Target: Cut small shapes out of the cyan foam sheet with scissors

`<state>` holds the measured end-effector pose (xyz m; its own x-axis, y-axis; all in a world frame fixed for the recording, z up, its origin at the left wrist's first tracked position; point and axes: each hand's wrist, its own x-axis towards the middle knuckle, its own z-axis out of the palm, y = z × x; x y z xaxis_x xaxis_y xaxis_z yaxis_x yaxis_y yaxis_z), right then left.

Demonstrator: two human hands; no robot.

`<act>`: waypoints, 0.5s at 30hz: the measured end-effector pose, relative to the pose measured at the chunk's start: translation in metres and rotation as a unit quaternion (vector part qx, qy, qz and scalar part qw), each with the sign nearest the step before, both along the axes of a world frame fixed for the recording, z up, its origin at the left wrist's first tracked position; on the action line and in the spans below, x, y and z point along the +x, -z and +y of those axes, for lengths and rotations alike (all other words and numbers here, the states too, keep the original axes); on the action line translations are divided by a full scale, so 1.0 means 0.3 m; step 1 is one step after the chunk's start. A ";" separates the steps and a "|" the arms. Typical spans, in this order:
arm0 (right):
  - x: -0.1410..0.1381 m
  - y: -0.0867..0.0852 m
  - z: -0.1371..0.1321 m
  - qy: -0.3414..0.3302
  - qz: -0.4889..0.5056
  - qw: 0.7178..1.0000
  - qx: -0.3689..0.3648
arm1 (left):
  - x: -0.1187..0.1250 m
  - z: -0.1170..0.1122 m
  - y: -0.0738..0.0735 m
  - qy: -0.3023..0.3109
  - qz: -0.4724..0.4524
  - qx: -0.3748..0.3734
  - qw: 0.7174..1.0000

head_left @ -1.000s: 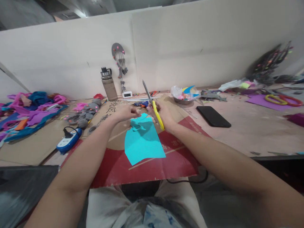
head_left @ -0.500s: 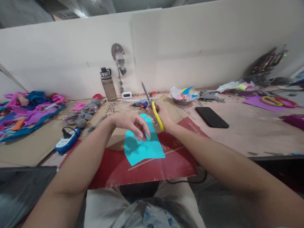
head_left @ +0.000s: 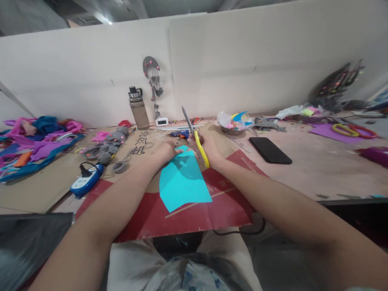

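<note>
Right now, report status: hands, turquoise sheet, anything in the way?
Right hand holding yellow-handled scissors. Left hand at far end of turquoise sheet. Sheet on cardboard. Blue clutter just beyond hands.

Black phone point(head_left: 269, 150) right of right hand point(head_left: 210, 148); bottle point(head_left: 140, 114), digital display point(head_left: 161, 121) beyond left hand point(head_left: 166, 152); blue-edged power strip point(head_left: 86, 182) left of that hand

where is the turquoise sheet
Just left of centre in the head view, the turquoise sheet lies on cardboard, its far end between the left hand and yellow-handled scissors.
</note>
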<state>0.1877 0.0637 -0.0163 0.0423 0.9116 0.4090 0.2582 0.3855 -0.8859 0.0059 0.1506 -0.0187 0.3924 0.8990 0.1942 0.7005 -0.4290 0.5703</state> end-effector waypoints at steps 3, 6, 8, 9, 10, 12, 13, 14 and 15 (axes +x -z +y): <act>-0.005 -0.002 -0.001 -0.008 0.012 1.000 0.000 | 0.020 0.009 0.000 -0.027 0.067 0.016 0.997; -0.008 0.000 0.002 -0.016 0.021 1.000 -0.002 | 0.022 -0.006 -0.012 -0.031 0.082 0.026 0.996; -0.009 0.002 0.006 -0.017 0.018 1.000 -0.002 | 0.015 -0.020 -0.019 -0.029 0.085 0.030 0.995; -0.008 0.003 0.008 -0.015 0.016 1.000 0.000 | 0.011 -0.026 -0.021 -0.028 0.084 0.029 0.996; -0.008 0.004 0.010 -0.013 0.014 1.000 0.003 | 0.008 -0.030 -0.023 -0.026 0.082 0.026 0.996; -0.007 0.006 0.013 -0.012 0.010 1.000 0.012 | 0.003 -0.032 -0.024 -0.022 0.071 0.016 0.997; -0.006 0.008 0.014 -0.014 0.007 1.000 0.014 | 0.002 -0.029 -0.023 -0.021 0.063 0.012 0.998; -0.006 0.010 0.016 -0.016 0.003 1.000 0.016 | 0.002 -0.025 -0.022 -0.020 0.052 0.009 0.998; -0.005 0.013 0.019 -0.016 -0.001 1.000 0.019 | 0.002 -0.020 -0.020 -0.017 0.042 0.005 0.999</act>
